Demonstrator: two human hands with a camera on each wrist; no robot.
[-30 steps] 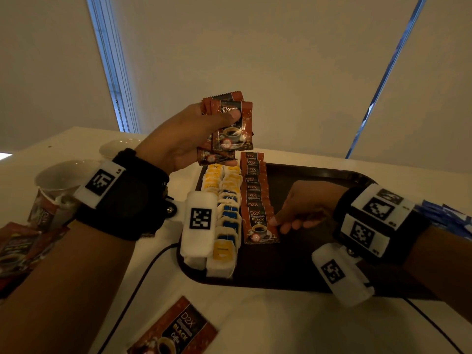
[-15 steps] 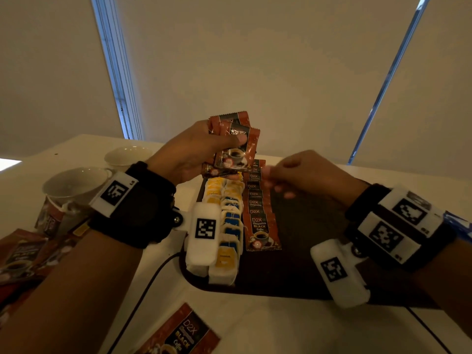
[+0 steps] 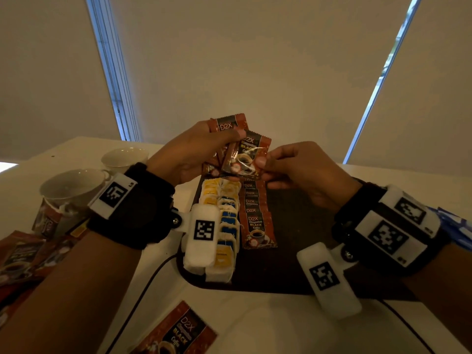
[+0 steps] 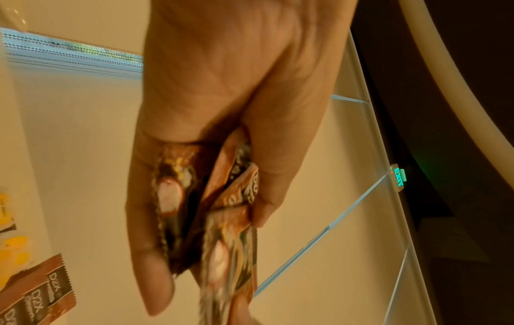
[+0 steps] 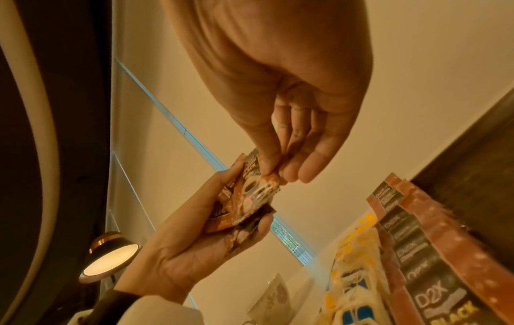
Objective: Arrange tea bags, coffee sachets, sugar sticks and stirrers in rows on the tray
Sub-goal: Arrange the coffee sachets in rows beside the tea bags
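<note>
**Both hands on one coffee sachet above the tray**

The left hand (image 3: 190,152) is raised over the far end of the tray (image 3: 301,251), fingers curled round a small fan of sachets (image 3: 231,139), thumb pressed across their fronts. The front sachet (image 3: 246,157) sticks out to the right of that bunch, tilted. The right hand (image 3: 301,169) meets it from the right: thumb and forefinger pinch its lower right corner, the other fingers loosely bent beneath. In the right wrist view the pinch (image 5: 274,169) is plain, with the left hand (image 5: 194,237) gripping the bunch from below.

Below and just nearer than the two hands, on the tray, lies a row of coffee sachets (image 3: 255,215), overlapping like tiles and running toward the person. Just left of that row, under the left wrist, run two rows of tea bags (image 3: 224,226) with yellow and blue tags, partly hidden by the wrist camera.

Left of the left forearm, on the table (image 3: 255,323), stand two white cups (image 3: 74,187), and loose sachets (image 3: 23,254) lie nearer still. A single sachet (image 3: 178,333) lies on the table below the left forearm. Beyond the right wrist, blue packets (image 3: 457,226) show at the edge; what they are I cannot tell.
</note>
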